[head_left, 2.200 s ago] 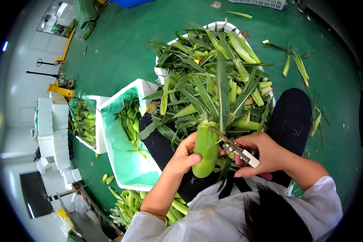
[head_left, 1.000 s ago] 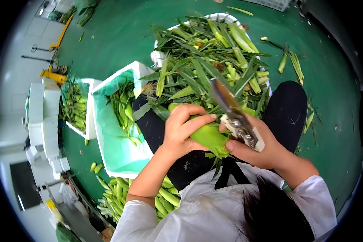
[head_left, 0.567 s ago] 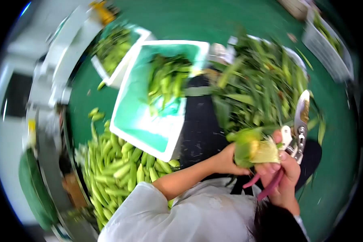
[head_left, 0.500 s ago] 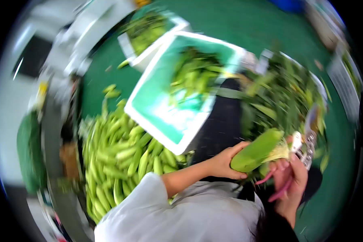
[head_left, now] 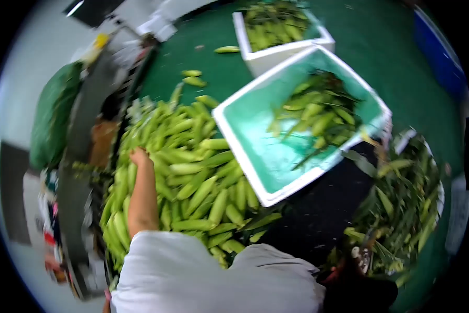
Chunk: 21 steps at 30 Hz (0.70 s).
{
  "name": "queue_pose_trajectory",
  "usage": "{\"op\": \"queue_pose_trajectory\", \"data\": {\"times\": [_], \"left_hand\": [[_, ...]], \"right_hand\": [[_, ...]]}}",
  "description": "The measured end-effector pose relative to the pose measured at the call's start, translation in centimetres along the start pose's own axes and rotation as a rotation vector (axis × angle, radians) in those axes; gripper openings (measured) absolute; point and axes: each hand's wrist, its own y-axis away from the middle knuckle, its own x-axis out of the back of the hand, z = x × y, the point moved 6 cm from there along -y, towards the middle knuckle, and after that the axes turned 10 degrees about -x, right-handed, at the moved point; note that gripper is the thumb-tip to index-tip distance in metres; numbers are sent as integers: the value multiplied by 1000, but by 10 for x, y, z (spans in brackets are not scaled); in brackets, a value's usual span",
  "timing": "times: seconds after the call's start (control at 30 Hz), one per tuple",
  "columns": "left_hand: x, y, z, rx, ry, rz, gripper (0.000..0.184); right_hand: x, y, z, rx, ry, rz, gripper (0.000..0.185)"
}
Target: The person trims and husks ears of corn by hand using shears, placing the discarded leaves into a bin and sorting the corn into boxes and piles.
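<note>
My left hand (head_left: 139,155) is stretched out over the far left part of a large pile of green corn ears (head_left: 192,180). Its fingers look curled, and whatever they hold, if anything, is too small to make out. The pruning shears (head_left: 362,256) show at the lower right, beside the heap of stripped husks and leaves (head_left: 401,208). Dark hair and shadow cover my right hand near the shears, so its fingers cannot be seen.
A white foam box lined with green film (head_left: 245,151) holds leafy ears; a second white box (head_left: 281,58) stands behind it. Loose ears (head_left: 194,81) lie on the green floor. Shelving (head_left: 83,130) with a green sack (head_left: 54,117) runs along the left; a blue container (head_left: 440,55) is upper right.
The view has swung left. My left hand has gone from the trimmed ear beside my right hand out to the pile, and that ear is no longer between my hands. The shears appear lower.
</note>
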Motion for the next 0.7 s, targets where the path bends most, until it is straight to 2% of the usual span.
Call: {"op": "queue_pose_trajectory", "data": {"times": [0.03,0.07,0.13,0.17,0.2,0.23,0.27,0.3,0.33,0.37,0.4,0.47,0.53,0.57,0.6,0.67,0.7], "left_hand": [[-53,84,59,-115,36,-157,38],[-110,158,92,-244,107,-477,34],[-212,309,123,-502,184,-966,28],[-244,391,117,-372,215,-1186,28],[-287,461,82,-374,300,-1497,23],[-319,535,52,-375,200,-1590,20],[-341,592,18,-520,24,-1649,22],[-356,636,-25,-418,-259,-1727,25],[-371,675,-70,-580,-632,-1691,26],[-401,735,-188,-751,-654,-1865,27],[-371,754,-153,-909,-807,-2003,35],[-309,746,-89,-375,-854,-1296,57],[-332,736,-128,-120,-480,-1654,77],[-351,744,-165,69,-223,-1763,80],[-334,740,-132,522,-328,-1939,73],[-282,715,-23,830,-351,-1916,72],[-273,703,-30,739,-375,-1901,72]], "right_hand": [[12,8,5,-47,-29,59,45],[-34,28,-13,33,-148,-15,46],[-46,46,-16,15,-170,-50,54],[-43,45,-15,39,-114,-95,55],[-35,47,-3,59,-56,-141,56],[8,42,23,-90,-151,-30,59],[6,43,29,-67,-415,31,60],[5,41,29,-66,-428,49,60],[5,36,27,-70,-404,57,60],[7,38,23,-70,-382,56,60],[9,41,19,-63,-370,69,60],[14,48,14,-50,-353,103,60],[22,57,12,-30,-352,135,60],[28,59,16,-23,-357,140,60],[32,60,16,-12,-354,138,60],[35,58,14,18,-353,120,60],[40,55,17,35,-352,107,60]]}}
